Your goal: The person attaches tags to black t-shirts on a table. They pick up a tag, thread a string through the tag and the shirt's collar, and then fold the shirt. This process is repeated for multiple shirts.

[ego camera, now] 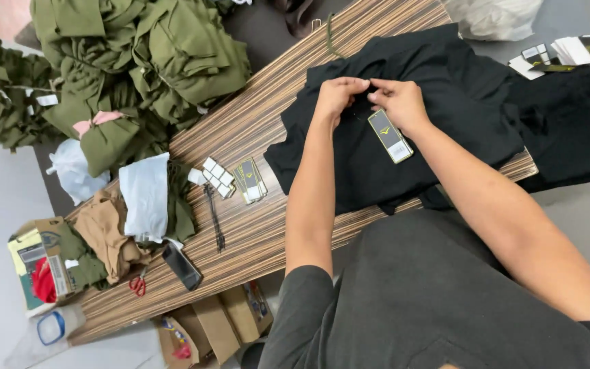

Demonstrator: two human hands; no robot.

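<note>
While both hands pinch the black garment [404, 130] at one spot on the striped wooden table [254, 137], I read the step in hand as fixing a hang tag to the cloth. My left hand [338, 98] and right hand [399, 102] are both closed narrow, fingertips meeting on a fold of fabric; the tag [390, 136], dark with a light rim, dangles just under the right hand and rests on the garment. To do this well, I judge the fold should stay taut between the two pinches and the tag should hang free, not trapped under the wrist.

Whatever joins tag to cloth is hidden by the fingers; I cannot tell if a loop or pin is there. Left of the garment lie a stack of spare tags [249, 180] and a bundle of black ties [214, 217]. The olive clothes [145, 61] at far left are cut off by the frame, and the garment's right side runs under another dark cloth.
</note>
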